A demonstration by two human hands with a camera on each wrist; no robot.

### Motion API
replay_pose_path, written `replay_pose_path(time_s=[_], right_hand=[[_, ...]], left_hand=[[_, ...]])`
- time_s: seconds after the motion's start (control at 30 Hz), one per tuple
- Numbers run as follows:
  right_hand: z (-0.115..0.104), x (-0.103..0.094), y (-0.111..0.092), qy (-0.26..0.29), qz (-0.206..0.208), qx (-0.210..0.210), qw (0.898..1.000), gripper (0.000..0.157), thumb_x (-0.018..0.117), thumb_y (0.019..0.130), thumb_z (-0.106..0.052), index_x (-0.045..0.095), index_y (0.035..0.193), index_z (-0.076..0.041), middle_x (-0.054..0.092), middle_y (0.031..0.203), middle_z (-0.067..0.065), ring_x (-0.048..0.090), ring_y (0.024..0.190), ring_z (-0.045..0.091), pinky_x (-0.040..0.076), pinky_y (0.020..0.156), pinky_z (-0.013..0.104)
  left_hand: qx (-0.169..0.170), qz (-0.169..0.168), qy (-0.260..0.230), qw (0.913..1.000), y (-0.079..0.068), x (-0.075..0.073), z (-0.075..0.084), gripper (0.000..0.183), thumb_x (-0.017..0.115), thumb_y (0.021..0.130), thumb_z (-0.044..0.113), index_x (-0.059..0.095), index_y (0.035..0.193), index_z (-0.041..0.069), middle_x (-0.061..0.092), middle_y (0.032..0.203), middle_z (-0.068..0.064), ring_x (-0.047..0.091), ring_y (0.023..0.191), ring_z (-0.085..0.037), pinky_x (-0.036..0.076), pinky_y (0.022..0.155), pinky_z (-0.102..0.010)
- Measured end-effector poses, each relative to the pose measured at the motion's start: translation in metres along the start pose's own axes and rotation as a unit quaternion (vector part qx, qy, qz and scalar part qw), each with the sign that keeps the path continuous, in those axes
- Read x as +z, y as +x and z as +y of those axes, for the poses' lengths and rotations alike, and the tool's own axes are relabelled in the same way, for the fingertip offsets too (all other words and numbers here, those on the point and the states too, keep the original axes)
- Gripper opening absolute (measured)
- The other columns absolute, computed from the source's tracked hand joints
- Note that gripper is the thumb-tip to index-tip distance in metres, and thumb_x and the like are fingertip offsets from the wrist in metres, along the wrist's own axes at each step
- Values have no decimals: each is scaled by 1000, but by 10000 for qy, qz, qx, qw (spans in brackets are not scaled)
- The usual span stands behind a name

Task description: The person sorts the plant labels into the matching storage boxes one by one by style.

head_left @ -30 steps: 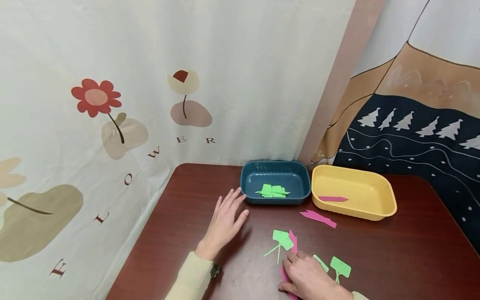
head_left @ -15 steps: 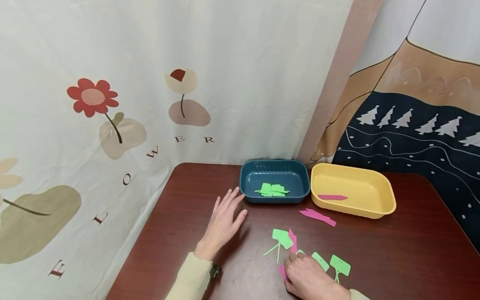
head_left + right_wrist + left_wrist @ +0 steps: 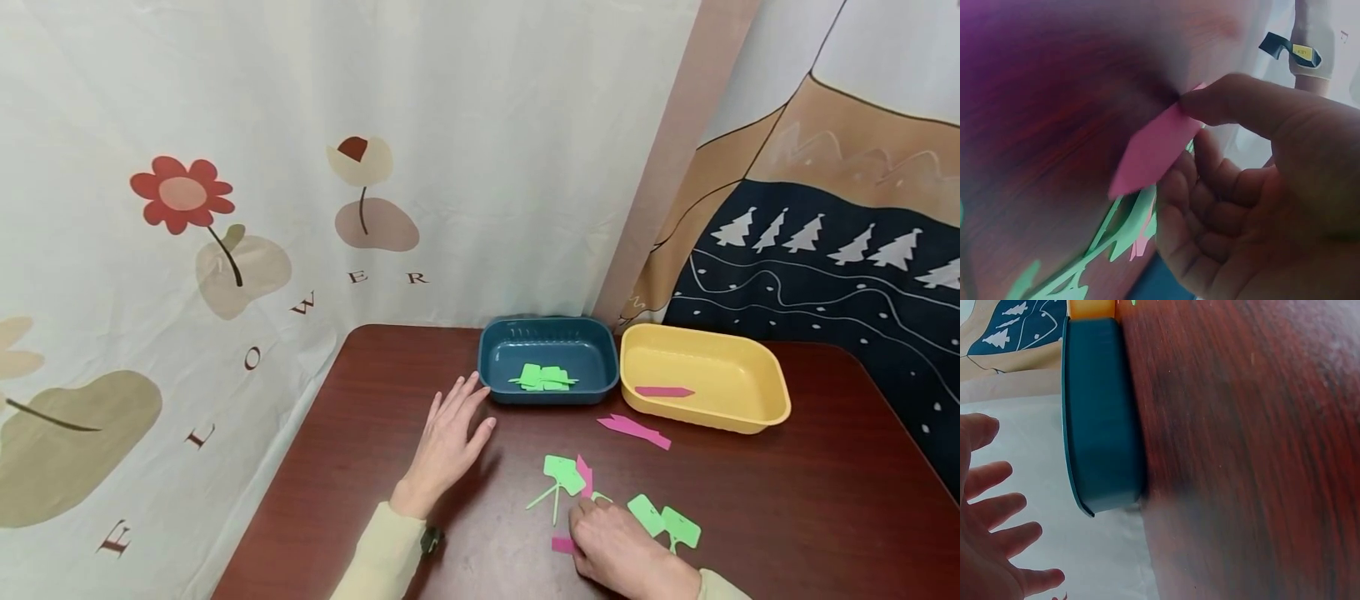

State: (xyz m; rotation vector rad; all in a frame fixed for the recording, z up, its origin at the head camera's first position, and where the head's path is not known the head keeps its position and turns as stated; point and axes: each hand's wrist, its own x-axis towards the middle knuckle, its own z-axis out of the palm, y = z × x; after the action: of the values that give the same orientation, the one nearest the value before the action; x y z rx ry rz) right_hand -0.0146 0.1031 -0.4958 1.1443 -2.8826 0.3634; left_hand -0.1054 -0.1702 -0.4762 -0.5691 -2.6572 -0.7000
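My right hand (image 3: 615, 542) is low over the table at the front, and its thumb and curled fingers pinch a pink pointed plant label (image 3: 1154, 150). In the head view most of that label is hidden by the hand. Left of the fingertips lie green T-shaped plant labels (image 3: 564, 472) overlapping a pink label (image 3: 586, 479); more green labels (image 3: 681, 527) are right of the knuckles. My left hand (image 3: 446, 442) is spread with relaxed fingers, fingertips right at the near left corner of the dark teal tray (image 3: 525, 343). It holds nothing.
Several green labels (image 3: 543, 379) lie inside the teal tray. Beside it stands a yellow tray (image 3: 738, 392) with a pink label (image 3: 663, 392) in it. Pink labels (image 3: 636, 431) lie in front of the trays on the brown table (image 3: 840, 500). A printed curtain (image 3: 480, 167) hangs behind.
My right hand has closed on the pink label and turned it from lengthwise to more crosswise. The green label right of the hand has shifted toward its neighbour. My left hand stays put.
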Motion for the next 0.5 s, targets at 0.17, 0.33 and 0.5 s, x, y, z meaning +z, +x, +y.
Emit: replay_pose_path(time_s=[0.17, 0.33, 0.5], right_hand=[[6, -5, 1, 658, -409, -70, 9970, 24, 78, 90, -13, 56, 80, -15, 48, 68, -8, 44, 60, 7, 39, 58, 23], [11, -16, 0, 1131, -451, -76, 9925, 18, 79, 91, -12, 63, 86, -17, 52, 73, -14, 47, 63, 3, 45, 60, 23], [26, -33, -5, 1300, -10, -15, 9915, 13, 82, 90, -14, 70, 90, -19, 55, 80, -18, 50, 71, 1, 50, 64, 25]], left_hand=[[65, -85, -121, 9999, 6, 5, 5, 52, 70, 100, 29, 59, 145, 7, 45, 161, -11, 40, 148, -33, 27, 119, -62], [362, -235, -238, 9988, 21, 15, 19, 56, 68, 101, 31, 55, 148, 4, 42, 162, -12, 39, 149, -34, 26, 119, -61], [789, -379, -217, 9959, 34, 26, 32, 56, 67, 101, 31, 55, 148, 3, 44, 161, -13, 41, 148, -32, 30, 118, -59]])
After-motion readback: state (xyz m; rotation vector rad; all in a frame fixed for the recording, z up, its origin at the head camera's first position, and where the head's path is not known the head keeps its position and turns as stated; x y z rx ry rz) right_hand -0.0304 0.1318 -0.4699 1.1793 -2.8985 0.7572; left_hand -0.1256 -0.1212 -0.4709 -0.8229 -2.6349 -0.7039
